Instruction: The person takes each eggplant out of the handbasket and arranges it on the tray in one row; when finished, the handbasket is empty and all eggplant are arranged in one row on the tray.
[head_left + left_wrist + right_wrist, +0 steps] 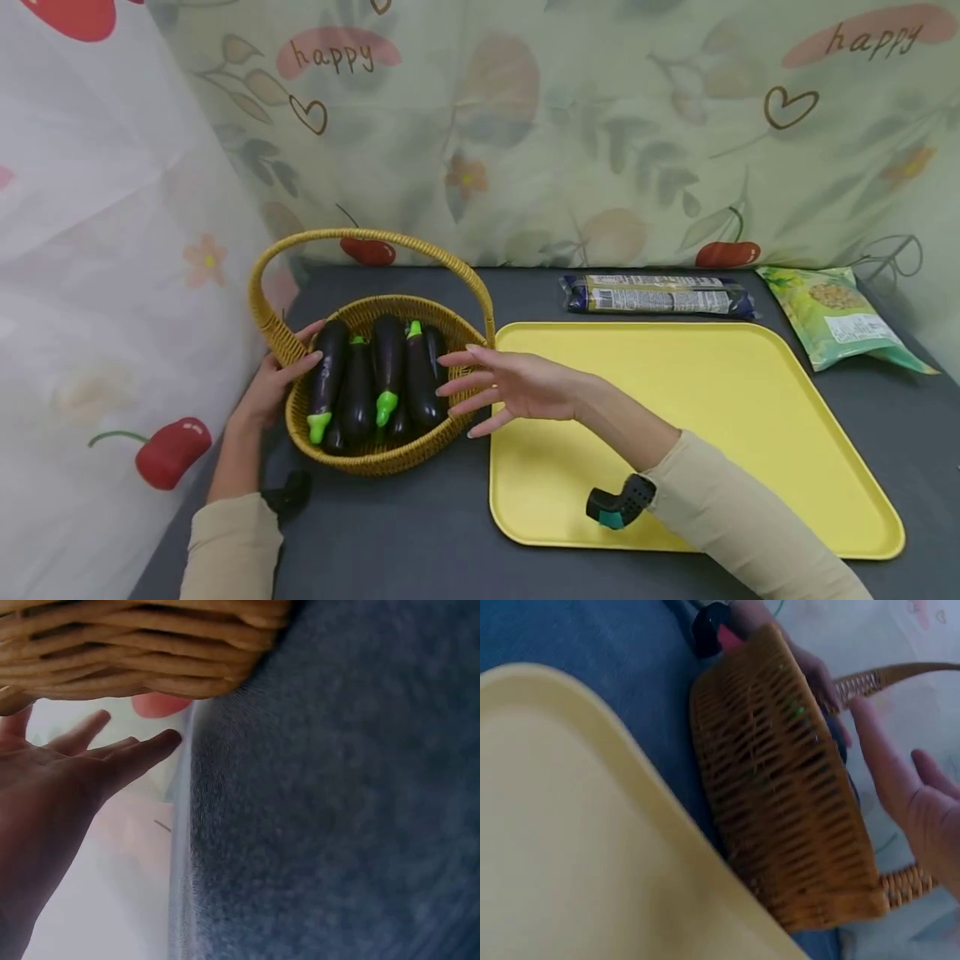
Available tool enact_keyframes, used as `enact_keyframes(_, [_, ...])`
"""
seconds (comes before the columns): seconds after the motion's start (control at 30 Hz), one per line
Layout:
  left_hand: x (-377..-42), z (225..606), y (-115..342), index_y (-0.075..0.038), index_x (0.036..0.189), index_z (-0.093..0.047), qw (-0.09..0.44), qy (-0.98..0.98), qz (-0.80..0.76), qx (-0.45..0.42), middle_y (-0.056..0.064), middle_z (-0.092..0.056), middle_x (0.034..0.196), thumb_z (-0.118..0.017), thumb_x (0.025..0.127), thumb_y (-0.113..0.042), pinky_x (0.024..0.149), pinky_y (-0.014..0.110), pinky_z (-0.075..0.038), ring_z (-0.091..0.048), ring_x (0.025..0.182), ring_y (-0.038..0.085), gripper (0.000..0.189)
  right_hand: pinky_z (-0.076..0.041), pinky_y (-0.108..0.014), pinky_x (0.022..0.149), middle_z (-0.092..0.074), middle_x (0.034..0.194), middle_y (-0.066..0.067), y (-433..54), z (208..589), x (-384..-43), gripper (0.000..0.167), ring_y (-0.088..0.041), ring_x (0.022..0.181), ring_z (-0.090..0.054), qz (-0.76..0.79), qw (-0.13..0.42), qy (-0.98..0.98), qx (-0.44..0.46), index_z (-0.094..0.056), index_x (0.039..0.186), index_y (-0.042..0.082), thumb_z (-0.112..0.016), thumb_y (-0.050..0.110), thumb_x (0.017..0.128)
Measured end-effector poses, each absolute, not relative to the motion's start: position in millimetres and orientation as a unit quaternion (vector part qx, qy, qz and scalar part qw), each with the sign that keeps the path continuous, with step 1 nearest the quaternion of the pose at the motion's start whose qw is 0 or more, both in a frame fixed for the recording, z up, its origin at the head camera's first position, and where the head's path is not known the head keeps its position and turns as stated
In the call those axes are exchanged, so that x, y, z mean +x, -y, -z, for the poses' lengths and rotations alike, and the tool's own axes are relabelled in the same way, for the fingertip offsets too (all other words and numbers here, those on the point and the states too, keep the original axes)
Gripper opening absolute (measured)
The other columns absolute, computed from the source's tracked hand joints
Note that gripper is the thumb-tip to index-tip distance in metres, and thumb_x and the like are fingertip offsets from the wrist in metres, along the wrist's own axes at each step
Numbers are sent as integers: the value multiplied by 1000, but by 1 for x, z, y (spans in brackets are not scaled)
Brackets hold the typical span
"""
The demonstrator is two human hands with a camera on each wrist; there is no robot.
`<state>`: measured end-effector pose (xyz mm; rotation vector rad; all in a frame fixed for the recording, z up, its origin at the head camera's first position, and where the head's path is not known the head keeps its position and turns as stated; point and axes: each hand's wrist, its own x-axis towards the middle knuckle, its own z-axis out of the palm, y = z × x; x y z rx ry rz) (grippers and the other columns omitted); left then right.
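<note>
A woven basket [378, 465] with an arched handle [375, 237] stands at the left of the table, holding several dark eggplants [360, 396] with bright green stem ends. My left hand [266, 387] grips its left rim near the handle's base, thumb reaching over onto the leftmost eggplant. In the left wrist view some of that hand's fingers [142, 754] stretch beneath the weave, outside the basket. My right hand [517, 383] hovers by the right rim with fingers spread and nothing in them. Its fingertips point toward the eggplants; contact cannot be made out.
A yellow tray [697, 433] lies on the dark table right of the basket. Behind it are long dark-blue packets [660, 296] with white labels. A green printed bag [843, 317] sits at the back right. Patterned cloth [487, 125] hangs behind and at the left.
</note>
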<state>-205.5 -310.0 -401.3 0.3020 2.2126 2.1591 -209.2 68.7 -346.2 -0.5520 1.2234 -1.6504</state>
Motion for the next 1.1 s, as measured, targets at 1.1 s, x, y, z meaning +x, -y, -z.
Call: enact_keyframes(1.1, [-198, 398, 313, -15, 152, -27, 72, -719, -689, 61, -1, -48, 127, -54, 99, -15, 85, 23, -46, -50, 110, 10, 60, -49, -46, 83, -51, 125, -15, 16, 341, -228, 45, -32, 112, -52, 609, 314, -728, -18, -50, 133, 11, -53, 39, 98])
